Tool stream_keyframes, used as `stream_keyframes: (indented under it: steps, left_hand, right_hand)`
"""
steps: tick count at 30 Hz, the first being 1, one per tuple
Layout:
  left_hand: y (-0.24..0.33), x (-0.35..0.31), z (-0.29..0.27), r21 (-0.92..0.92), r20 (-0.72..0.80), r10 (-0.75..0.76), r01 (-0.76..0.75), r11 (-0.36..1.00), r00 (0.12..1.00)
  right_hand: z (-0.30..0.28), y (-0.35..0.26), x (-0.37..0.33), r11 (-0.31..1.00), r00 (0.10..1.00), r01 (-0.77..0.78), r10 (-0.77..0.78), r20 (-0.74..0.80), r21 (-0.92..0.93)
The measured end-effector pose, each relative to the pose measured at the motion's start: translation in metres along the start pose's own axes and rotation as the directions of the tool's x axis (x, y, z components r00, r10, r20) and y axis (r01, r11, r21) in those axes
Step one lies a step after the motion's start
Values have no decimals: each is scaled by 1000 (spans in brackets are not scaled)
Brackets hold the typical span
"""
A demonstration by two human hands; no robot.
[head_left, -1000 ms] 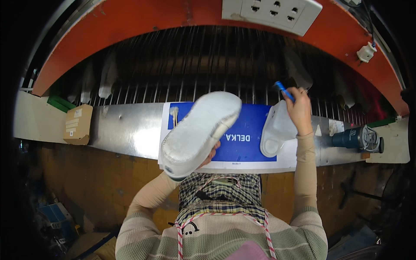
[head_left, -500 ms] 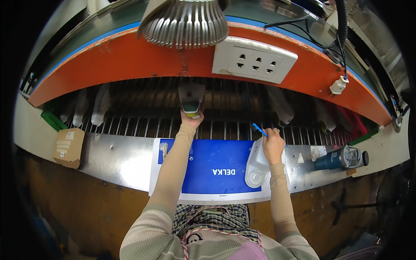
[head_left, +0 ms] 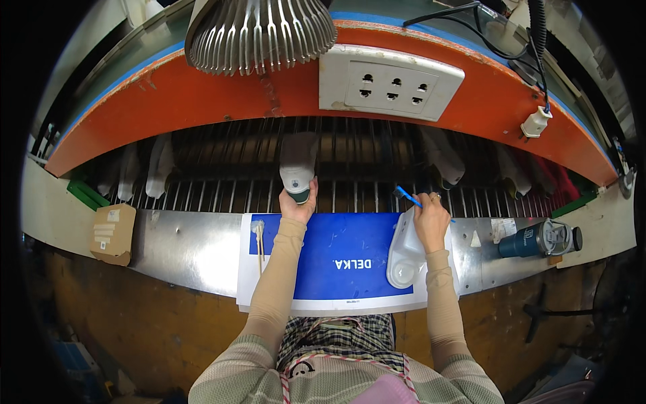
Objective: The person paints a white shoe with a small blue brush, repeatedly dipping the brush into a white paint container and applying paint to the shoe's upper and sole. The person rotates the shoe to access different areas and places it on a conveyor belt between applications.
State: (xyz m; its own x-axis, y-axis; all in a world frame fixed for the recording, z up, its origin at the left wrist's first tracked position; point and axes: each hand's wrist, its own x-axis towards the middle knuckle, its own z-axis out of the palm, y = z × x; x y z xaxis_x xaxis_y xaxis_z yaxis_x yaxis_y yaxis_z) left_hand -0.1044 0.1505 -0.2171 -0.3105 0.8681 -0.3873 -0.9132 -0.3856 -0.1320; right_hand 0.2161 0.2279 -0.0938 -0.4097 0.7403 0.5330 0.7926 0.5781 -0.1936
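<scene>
My left hand is stretched forward and grips the heel of a white shoe that lies on the metal rod conveyor. My right hand holds a thin blue brush and rests at the top of a white plastic jug. The jug stands on the blue mat that covers the steel bench. A pale stick lies along the mat's left edge.
More shoes sit on the rods to the left and others to the right. A dark blue bottle lies at the bench's right, a cardboard box at its left. A lamp and a socket strip hang above the orange hood.
My left hand carried the white shoe from in front of me out onto the rod conveyor and holds its heel there. My right hand with the brush stayed by the jug.
</scene>
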Motion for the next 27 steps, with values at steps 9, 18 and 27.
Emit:
stream_keyframes:
  steps: [9, 18, 27]
  left_hand:
    - [15, 80, 31, 201, 4, 239, -235, 951, 971]
    - [-6, 21, 11, 181, -174, 143, -111, 977, 974]
    - [-53, 2, -20, 957, 287, 595, -191, -220, 751]
  right_hand:
    - [-2, 0, 0, 999, 999, -37, 36, 19, 28]
    - [-1, 1, -1, 1000, 1000, 3, -3, -18, 11]
    - [-2, 3, 0, 1000, 1000, 3, -3, -27, 17]
